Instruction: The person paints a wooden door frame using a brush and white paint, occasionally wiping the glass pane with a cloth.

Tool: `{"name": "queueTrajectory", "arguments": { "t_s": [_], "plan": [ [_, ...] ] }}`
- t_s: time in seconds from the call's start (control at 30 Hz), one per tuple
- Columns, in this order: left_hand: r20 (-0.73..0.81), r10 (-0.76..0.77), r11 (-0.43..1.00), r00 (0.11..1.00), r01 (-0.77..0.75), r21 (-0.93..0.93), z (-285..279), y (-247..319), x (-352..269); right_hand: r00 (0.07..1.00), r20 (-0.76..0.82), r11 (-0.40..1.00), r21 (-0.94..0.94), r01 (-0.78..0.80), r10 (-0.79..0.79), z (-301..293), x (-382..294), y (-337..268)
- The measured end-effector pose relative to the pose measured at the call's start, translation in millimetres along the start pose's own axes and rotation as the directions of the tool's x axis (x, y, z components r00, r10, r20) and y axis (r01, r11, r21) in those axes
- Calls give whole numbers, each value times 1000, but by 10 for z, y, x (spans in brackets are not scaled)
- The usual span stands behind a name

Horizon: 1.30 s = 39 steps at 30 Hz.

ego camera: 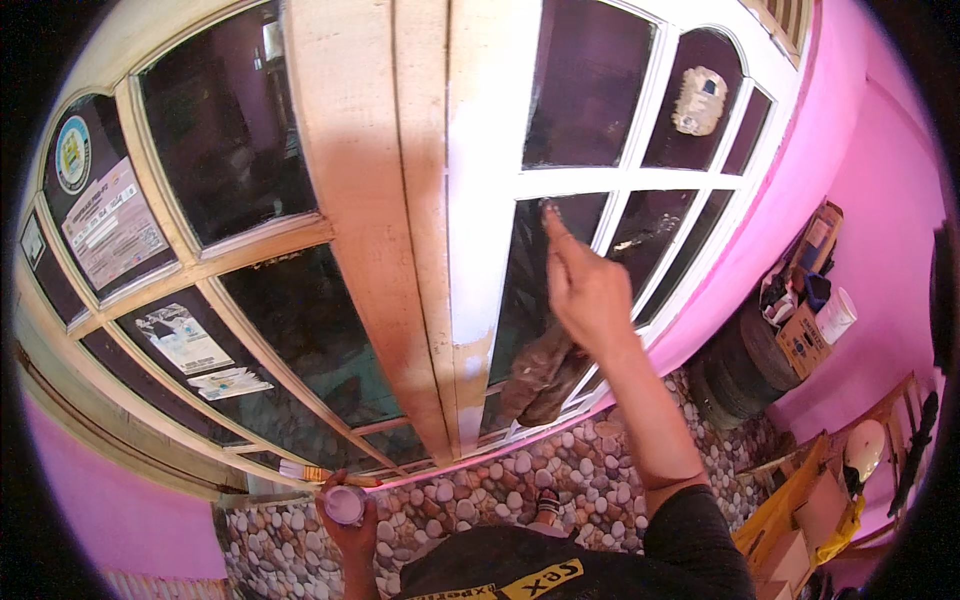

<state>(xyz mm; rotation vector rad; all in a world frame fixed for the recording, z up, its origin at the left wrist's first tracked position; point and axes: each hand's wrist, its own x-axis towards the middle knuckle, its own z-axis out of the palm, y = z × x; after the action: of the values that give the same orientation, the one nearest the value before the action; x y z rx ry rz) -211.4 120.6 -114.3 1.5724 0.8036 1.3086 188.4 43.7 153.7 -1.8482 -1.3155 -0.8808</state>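
My left hand [354, 534] is around a small cup [345, 506] of pale, whitish paint. A paintbrush [311, 472] with pale bristles lies crosswise at the cup's far side, by my fingers. My right hand [589, 289] is raised to the right-hand door, its index finger stretched to the top edge of a dark glass pane [529, 262]. Below that hand hangs a brown, cloth-like thing [536, 379]; whether my fingers hold it is hidden. Bright white paint covers most of the right door frame [484, 142], while the left door frame [360, 187] is tan wood.
Stickers and a printed paper [116, 225] are stuck to the left panes. Stacked tyres [742, 367] stand at the right, with a cardboard box [804, 341] and a white bucket [835, 315] on top. A helmet [865, 448] is at lower right. Pebble-patterned flooring [465, 499] lies below.
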Motion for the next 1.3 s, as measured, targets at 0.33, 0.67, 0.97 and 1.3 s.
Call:
{"name": "queueTrajectory", "arguments": {
  "t_s": [0.33, 0.67, 0.97, 1.3],
  "plan": [
    [33, 10, 1000, 999, -10, -1, 47, 105, 38, 948, 215, 961, -102, 259, -233, -305, 281, 155],
    [45, -58, 997, 997, 56, 48, 73, -92, 17, 952, 249, 971, -113, 213, -179, -319, 246, 83],
    [25, -11, 1000, 1000, 11, 2, 142, -9, 36, 987, 151, 992, -121, -45, 63, -422, 0, 138],
    [-36, -110, 991, 993, 112, 79, -33, 42, -198, 838, 317, 771, 340, -538, 445, -556, -706, -114]
  ]
}}
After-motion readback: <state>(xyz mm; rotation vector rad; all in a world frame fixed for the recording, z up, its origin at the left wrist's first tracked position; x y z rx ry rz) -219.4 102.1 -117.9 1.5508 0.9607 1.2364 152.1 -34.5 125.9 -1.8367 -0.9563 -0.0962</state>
